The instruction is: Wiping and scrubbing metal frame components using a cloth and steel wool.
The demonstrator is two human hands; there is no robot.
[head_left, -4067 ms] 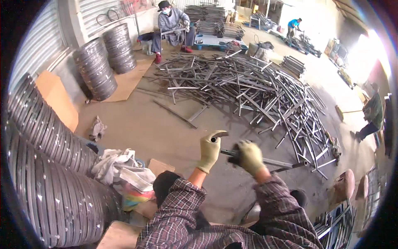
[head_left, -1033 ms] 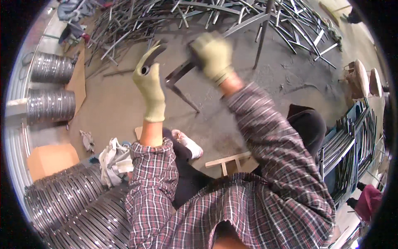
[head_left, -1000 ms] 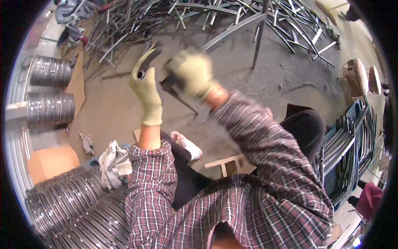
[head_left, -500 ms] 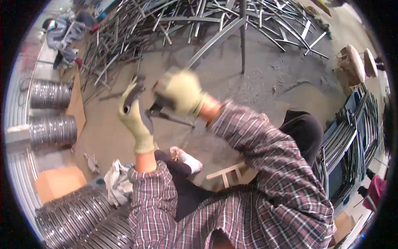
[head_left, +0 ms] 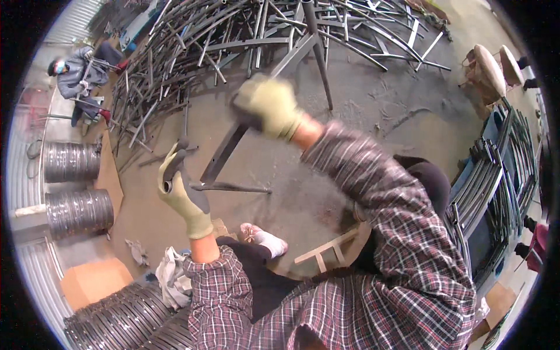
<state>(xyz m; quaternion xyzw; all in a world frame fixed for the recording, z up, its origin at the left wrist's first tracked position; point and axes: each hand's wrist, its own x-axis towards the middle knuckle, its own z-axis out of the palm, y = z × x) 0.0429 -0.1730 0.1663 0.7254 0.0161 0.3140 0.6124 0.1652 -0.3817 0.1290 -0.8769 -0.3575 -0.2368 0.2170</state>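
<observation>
A dark metal frame (head_left: 226,153) stretches in front of me. Its flat bar joins two thin tubular legs, one leg (head_left: 322,70) at the far end and another (head_left: 236,188) at the near end. Wrapped round the near tube is my left hand (head_left: 185,201), in a pale yellow glove with a dark palm; the tube's hollow end shows beside the fingers. My right hand (head_left: 271,108), gloved the same way and blurred by motion, is closed around the middle of the flat bar. The bar's section under that hand is hidden.
A large heap of metal tubes (head_left: 245,41) lies ahead. Ring-shaped bundles (head_left: 73,162) stand left, with cardboard (head_left: 96,279) nearby. A wooden frame (head_left: 326,248) lies by my leg. Curved tubes (head_left: 481,186) are stacked right, below round seats (head_left: 487,70). Another person (head_left: 79,79) sits far left.
My right hand has moved up and away along the flat bar, uncovering its near part. The left hand has dropped slightly, and the frame's far end has shifted left.
</observation>
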